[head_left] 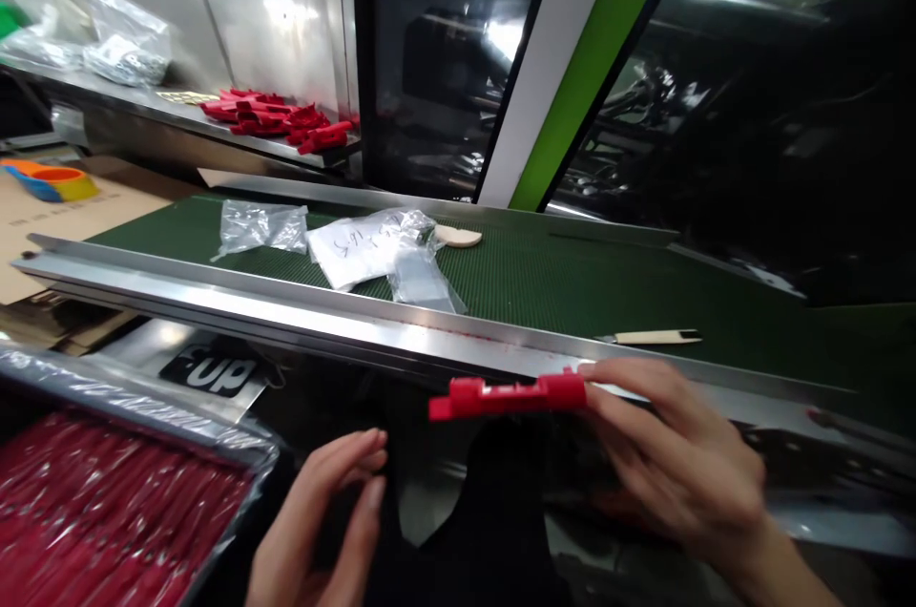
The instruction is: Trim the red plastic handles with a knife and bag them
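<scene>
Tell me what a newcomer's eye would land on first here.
Probably the bright red plastic part, held by its end in the right hand before the dark green conveyor belt. Next, perhaps, the crate of glossy red pieces at lower left, and the lime-green frame slanting between the dark windows.

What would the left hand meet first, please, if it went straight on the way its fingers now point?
The left hand would probably meet the free end of the red part in the right hand, though depth is unclear.

Left hand (325,516) half-curled, fingers bent; right hand (676,450) pinching, reaching inward.
</scene>
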Demonstrator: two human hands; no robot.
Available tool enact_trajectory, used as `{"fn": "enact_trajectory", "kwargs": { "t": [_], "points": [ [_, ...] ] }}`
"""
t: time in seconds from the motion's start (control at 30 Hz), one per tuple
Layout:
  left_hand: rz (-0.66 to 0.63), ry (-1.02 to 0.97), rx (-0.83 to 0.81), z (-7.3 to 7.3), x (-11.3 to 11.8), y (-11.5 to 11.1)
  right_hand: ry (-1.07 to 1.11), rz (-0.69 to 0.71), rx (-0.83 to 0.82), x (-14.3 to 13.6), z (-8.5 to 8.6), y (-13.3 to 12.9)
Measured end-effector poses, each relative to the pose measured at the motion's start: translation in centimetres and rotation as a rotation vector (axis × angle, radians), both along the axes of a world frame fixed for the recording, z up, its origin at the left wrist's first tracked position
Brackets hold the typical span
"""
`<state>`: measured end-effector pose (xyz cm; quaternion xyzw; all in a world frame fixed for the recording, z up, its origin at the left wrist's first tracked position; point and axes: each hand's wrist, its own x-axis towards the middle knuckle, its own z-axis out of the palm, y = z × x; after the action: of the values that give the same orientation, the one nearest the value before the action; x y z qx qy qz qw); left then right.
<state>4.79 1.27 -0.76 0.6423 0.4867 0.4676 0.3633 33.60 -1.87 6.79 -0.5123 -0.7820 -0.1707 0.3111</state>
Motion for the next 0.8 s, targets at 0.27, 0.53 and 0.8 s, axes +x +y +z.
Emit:
{"fn": "enact_trajectory", "kwargs": {
  "t": [0.27,0.53,0.8],
  "points": [
    [0.052,0.034,-0.119,3.3,0.2,-1.5,0.04,0.135,-0.078,-2.9,-1.5,-1.4],
    [0.086,0.007,-0.198,3.1,-0.3,-2.7,0.253,0.183,-0.238,-3.8,-4.2,-1.6],
    [0.1,-0.033,-0.191,3.5,-0.2,-3.0,0.446,0.176,-0.374,-4.4,-5.9,-2.0]
  ]
}}
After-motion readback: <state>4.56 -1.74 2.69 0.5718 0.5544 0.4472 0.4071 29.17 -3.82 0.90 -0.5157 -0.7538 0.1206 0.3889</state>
